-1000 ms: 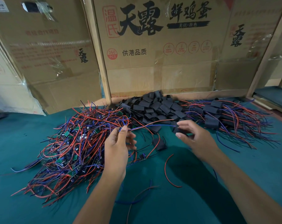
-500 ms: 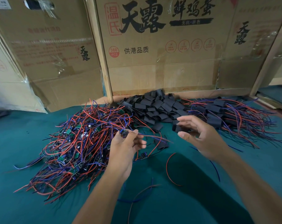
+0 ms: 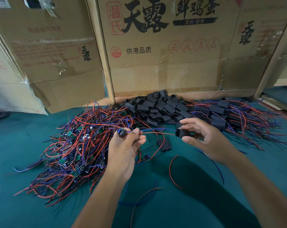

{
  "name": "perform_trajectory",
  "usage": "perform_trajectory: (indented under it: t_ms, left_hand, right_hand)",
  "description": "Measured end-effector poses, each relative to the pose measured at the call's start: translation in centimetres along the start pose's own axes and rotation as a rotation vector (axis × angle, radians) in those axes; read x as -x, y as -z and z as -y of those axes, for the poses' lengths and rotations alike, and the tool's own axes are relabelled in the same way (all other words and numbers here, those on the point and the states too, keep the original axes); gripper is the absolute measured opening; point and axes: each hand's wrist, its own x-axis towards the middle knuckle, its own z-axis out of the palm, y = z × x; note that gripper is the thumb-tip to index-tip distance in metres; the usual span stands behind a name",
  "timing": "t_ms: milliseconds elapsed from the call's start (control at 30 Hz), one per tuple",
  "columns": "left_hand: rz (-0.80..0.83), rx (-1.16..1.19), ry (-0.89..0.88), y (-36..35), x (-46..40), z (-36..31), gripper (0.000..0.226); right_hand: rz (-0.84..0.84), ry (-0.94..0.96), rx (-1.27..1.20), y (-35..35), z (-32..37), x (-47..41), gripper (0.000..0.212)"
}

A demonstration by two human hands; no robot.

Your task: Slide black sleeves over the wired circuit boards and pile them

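Note:
My left hand pinches a small wired circuit board above the green table. Its blue and red wires run right, and their ends reach the mouth of a black sleeve that my right hand holds between thumb and fingers. A big tangle of bare wired boards lies to the left. A heap of empty black sleeves sits at the back centre. Sleeved boards are piled at the right.
Cardboard boxes wall off the back of the green table. One loose sleeve and a stray board lie between my hands. Loose red, blue and brown wires lie near the front.
My left hand lifted the board out of the tangle and turned its wires to the right. My right hand brought the sleeve closer, and the wire ends now meet its opening.

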Motion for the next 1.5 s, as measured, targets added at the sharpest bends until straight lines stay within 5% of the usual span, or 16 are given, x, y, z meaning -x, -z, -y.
perform_trajectory:
  t_ms: [933, 1500]
  left_hand:
    - [-0.086, 0.025, 0.089, 0.2, -0.2, -0.1, 0.012]
    - [-0.105, 0.027, 0.098, 0.2, -0.3, 0.1, 0.009]
  right_hand:
    - [0.008, 0.198, 0.325, -0.4, 1.0, 0.3, 0.054]
    - [-0.092, 0.184, 0.243, -1.0, 0.9, 0.4, 0.052]
